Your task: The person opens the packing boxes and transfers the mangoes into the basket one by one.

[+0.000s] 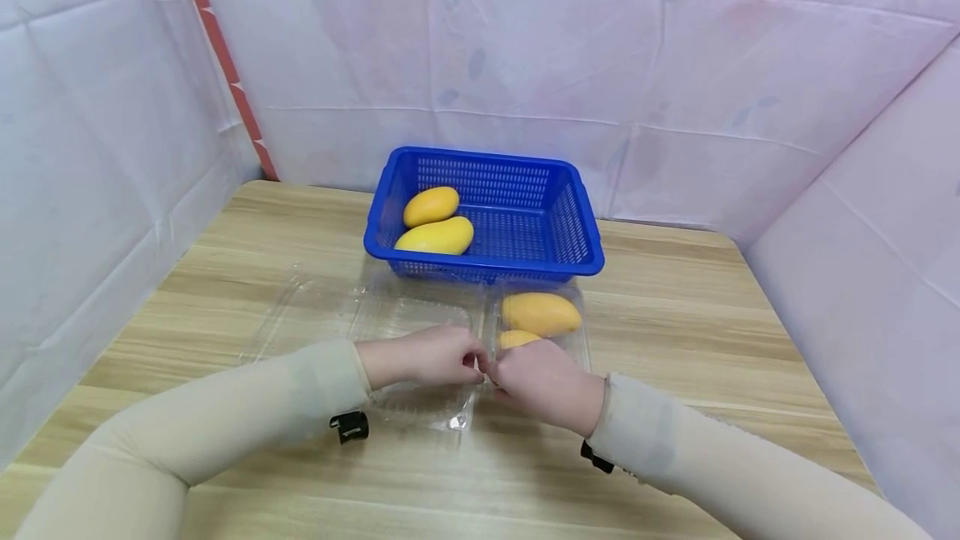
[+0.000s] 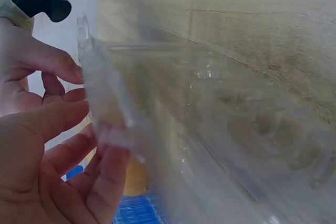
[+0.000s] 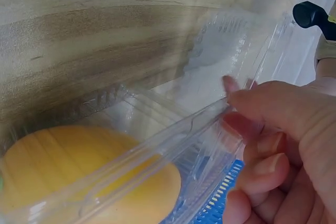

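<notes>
A hinged clear plastic box (image 1: 581,352) contains two yellow mangoes (image 1: 542,313), one partly behind my right hand (image 1: 543,382). Left of it lies more thin clear plastic (image 1: 420,315), spread flat; where one piece ends and another begins is hard to see. My left hand (image 1: 442,355) meets the right one at the box's near left side. In the left wrist view, the left fingers (image 2: 107,182) and thumb pinch the plastic edge. In the right wrist view, the right thumb (image 3: 273,100) and forefinger pinch the rim beside a mango (image 3: 94,166).
Just behind the plastic stands a blue perforated basket (image 1: 487,263) with two mangoes (image 1: 435,236) at its left end. White patterned cloth (image 1: 525,48) hangs behind and along both sides of the wooden table (image 1: 675,307).
</notes>
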